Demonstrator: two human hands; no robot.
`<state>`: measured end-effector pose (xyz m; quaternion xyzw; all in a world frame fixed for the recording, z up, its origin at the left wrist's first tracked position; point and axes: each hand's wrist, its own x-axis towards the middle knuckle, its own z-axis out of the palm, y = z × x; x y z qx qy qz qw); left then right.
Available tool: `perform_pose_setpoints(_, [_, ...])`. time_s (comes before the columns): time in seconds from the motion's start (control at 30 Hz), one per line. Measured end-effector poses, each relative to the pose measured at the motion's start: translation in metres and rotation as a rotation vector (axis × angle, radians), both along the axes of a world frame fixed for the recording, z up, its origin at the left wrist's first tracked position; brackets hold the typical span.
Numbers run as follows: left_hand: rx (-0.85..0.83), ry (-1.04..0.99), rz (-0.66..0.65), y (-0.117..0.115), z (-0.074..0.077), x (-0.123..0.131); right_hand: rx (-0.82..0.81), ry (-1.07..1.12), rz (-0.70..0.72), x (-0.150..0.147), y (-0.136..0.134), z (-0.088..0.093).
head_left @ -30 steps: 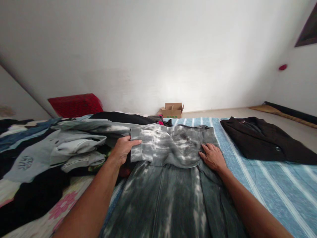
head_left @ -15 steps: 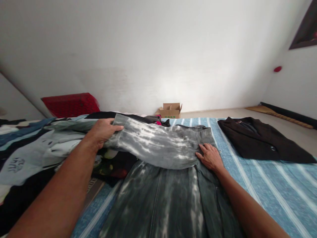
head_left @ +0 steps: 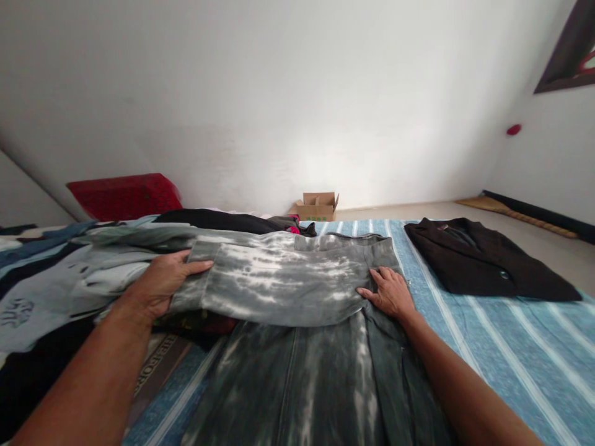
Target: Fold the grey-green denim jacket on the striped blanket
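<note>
A grey and white tie-dyed jacket (head_left: pixel 320 378) lies spread in front of me. One of its sleeves (head_left: pixel 279 279) stretches sideways across the upper part, toward the left. At the sleeve's cuff end, my left hand (head_left: pixel 162 279) grips the cloth, thumb on top and the other fingers hidden beneath. My right hand (head_left: pixel 389 292) rests on the jacket near the sleeve's shoulder end, fingers spread and thumb pointing left.
A heap of clothes (head_left: pixel 56 291) covers the left side. On the right a folded dark brown garment (head_left: pixel 488 260) lies on the blue striped sheet (head_left: pixel 465 347). Beyond the sheet are a cardboard box (head_left: pixel 318 207) and a red box-like object (head_left: pixel 125 195) by the wall.
My left hand has lowered the sleeve's cuff end and moved it a little left, so the sleeve lies flatter. My right hand has stayed on the shoulder area.
</note>
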<state>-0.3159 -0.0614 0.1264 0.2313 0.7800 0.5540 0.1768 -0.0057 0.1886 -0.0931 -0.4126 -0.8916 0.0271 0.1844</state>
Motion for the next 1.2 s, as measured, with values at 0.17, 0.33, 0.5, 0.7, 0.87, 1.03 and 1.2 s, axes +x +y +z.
perform_pose_setpoints(0.17, [0.054,-0.180,-0.026,0.003,0.003,0.003,0.003,-0.016,0.007,0.001,0.000,-0.001])
perform_pose_setpoints(0.33, [0.135,-0.215,-0.062,-0.001,0.015,0.027,0.006,-0.026,-0.001,0.000,0.001,-0.002])
perform_pose_setpoints(0.5, [0.152,-0.182,-0.068,0.002,0.017,0.042,-0.005,-0.026,0.005,0.000,0.001,-0.001])
perform_pose_setpoints(0.7, [0.077,-0.144,-0.158,0.006,-0.001,0.049,0.004,-0.042,0.004,0.000,0.001,-0.001])
perform_pose_setpoints(0.87, [0.048,-0.074,-0.232,0.007,-0.006,0.060,-0.018,-0.047,0.011,-0.001,0.001,0.001])
perform_pose_setpoints(1.03, [0.047,-0.025,-0.265,0.010,-0.005,0.061,-0.083,0.030,0.034,0.005,0.001,0.009])
perform_pose_setpoints(1.2, [0.051,0.006,-0.287,0.009,-0.007,0.057,-0.147,0.118,0.166,0.019,-0.006,0.016])
